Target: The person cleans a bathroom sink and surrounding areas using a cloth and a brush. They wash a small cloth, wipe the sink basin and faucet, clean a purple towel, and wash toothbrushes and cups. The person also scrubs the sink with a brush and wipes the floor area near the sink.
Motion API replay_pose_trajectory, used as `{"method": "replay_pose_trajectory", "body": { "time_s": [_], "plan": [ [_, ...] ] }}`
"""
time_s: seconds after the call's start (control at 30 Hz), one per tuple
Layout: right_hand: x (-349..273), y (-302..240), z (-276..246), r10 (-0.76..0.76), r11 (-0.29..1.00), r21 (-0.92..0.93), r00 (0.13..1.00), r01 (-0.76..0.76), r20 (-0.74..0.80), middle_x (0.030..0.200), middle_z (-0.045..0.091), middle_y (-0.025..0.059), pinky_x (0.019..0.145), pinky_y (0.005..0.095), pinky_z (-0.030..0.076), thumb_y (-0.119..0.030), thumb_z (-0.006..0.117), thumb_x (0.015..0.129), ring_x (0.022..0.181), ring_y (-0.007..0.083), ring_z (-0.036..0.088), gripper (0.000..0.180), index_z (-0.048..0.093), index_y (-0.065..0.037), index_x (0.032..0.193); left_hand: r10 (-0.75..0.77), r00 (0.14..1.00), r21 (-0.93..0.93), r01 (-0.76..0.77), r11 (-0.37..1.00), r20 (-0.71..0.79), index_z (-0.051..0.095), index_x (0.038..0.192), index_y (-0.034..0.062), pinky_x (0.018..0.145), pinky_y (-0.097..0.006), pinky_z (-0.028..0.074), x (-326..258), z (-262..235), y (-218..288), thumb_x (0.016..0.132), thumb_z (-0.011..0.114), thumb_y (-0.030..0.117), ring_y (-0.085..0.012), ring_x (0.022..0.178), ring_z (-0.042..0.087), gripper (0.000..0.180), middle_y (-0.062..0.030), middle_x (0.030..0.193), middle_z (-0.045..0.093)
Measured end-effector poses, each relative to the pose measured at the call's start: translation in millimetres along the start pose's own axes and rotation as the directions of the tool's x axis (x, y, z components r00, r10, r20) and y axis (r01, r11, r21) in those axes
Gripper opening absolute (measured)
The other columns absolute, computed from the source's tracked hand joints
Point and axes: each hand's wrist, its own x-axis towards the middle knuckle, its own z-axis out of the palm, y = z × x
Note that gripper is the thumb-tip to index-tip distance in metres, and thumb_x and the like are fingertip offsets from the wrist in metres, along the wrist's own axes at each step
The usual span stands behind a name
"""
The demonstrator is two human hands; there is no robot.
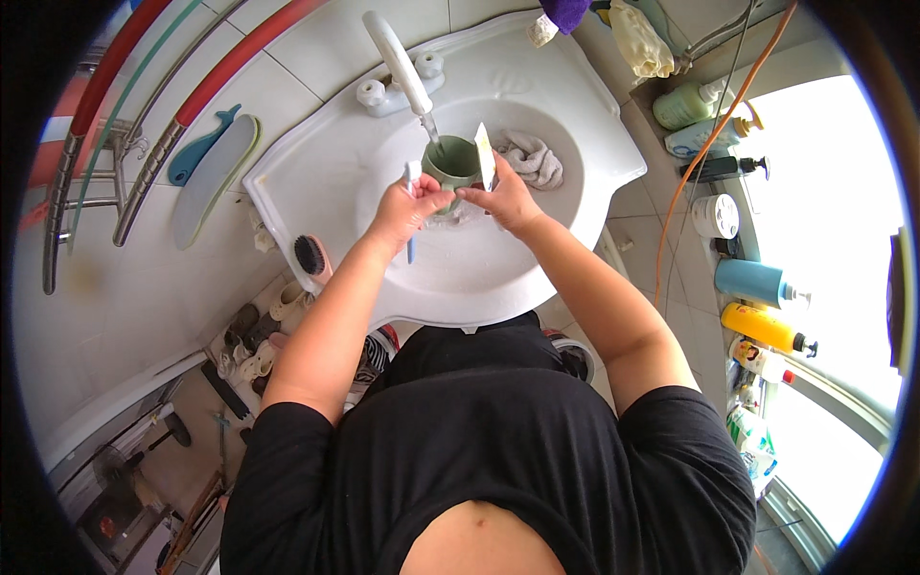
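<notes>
Over a white corner sink (326,172), my left hand (407,206) grips a blue-handled toothbrush (411,247) with its handle pointing down, and its fingers also touch a green cup (452,161). The cup sits under the white faucet spout (398,62), where a thin stream of water runs into it. My right hand (508,199) holds a white toothpaste tube (486,156) upright next to the cup. The two hands almost touch in front of the cup.
A crumpled grey cloth (532,158) lies in the basin at the right. A dark brush (309,254) rests on the sink's left rim. Several bottles (762,283) stand along the window ledge at right. Towel rails (144,115) run along the tiled wall at left; shoes (254,345) lie on the floor.
</notes>
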Motion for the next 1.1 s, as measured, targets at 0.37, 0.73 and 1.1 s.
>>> {"method": "replay_pose_trajectory", "body": {
  "time_s": [0.37, 0.73, 1.1],
  "plan": [
    [11, -19, -30, 0.176, 0.910, -0.326, 0.950, -0.257, -0.258, 0.104, 0.055, 0.0145, 0.068, 0.0324, 0.047, -0.035, 0.072, 0.066, 0.093, 0.0236, 0.056, 0.078, 0.033, -0.004, 0.125, -0.162, 0.972, -0.273, 0.111, 0.956, -0.172, 0.049, 0.086, 0.0111, 0.049, -0.021, 0.031, 10, -14, -31, 0.084, 0.053, 0.023, -0.0068, 0.060, 0.047, 0.012, -0.0009, 0.072, 0.057],
    [86, 21, -150, -0.557, 0.023, -0.995, 0.825, -0.098, -0.094, 0.102, 0.052, 0.0184, 0.088, 0.0383, 0.041, -0.024, 0.059, 0.076, 0.103, 0.0325, 0.048, 0.047, 0.048, -0.006, 0.118, -0.183, 0.976, -0.645, 0.064, 0.762, -0.120, 0.043, 0.080, 0.0161, 0.058, -0.028, 0.035, 2, -5, -20, 0.082, 0.054, 0.024, -0.0150, 0.068, 0.048, 0.014, -0.0008, 0.065, 0.048],
    [-25, -5, 3, -0.579, 0.146, -0.509, 0.491, 0.848, 0.651, 0.085, 0.055, 0.0050, 0.056, 0.0328, 0.049, -0.011, 0.058, 0.073, 0.068, 0.0210, 0.057, 0.040, 0.053, -0.019, 0.112, -0.179, 0.984, -0.817, 0.101, 0.568, -0.003, 0.043, 0.081, 0.0100, 0.065, -0.031, 0.040, 12, -1, -10, 0.088, 0.046, 0.037, -0.0160, 0.066, 0.045, 0.028, -0.0013, 0.063, 0.045]
  ]
}}
